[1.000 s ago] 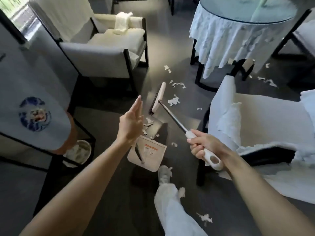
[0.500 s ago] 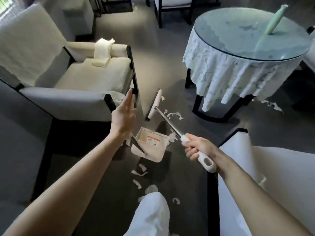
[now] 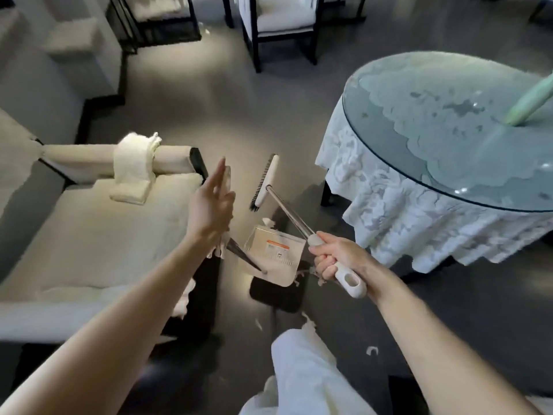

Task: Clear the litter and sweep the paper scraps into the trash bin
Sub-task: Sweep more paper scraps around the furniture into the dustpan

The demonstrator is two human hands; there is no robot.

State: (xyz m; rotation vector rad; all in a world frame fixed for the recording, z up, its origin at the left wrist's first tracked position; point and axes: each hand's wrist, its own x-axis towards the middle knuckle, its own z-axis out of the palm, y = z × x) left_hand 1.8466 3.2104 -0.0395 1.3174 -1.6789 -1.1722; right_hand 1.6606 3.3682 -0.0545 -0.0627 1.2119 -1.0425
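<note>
My right hand (image 3: 332,260) grips the white grip of a short broom, whose metal shaft slants up left to the broom head (image 3: 264,182), held off the floor. A white dustpan (image 3: 273,256) with an orange label hangs in the air between my hands, its shadow on the floor below. Its dark handle runs up under my left hand (image 3: 211,205), which holds it with fingers stretched upward; the thumb is hidden. Paper scraps (image 3: 267,223) sit at the pan's far edge. One more paper scrap (image 3: 372,351) lies on the dark floor. No trash bin is in view.
A cream armchair (image 3: 89,235) with a folded towel (image 3: 134,166) on its arm stands at the left. At the right is a round glass-topped table (image 3: 449,130) with a lace cloth. Dark-framed chairs (image 3: 281,25) stand at the back. My white-trousered leg (image 3: 305,372) is below.
I have walked forward with broom and dustpan held up; the armchair and table have come closer. The scattered scraps and the bin seen a second ago have dropped out of view.
</note>
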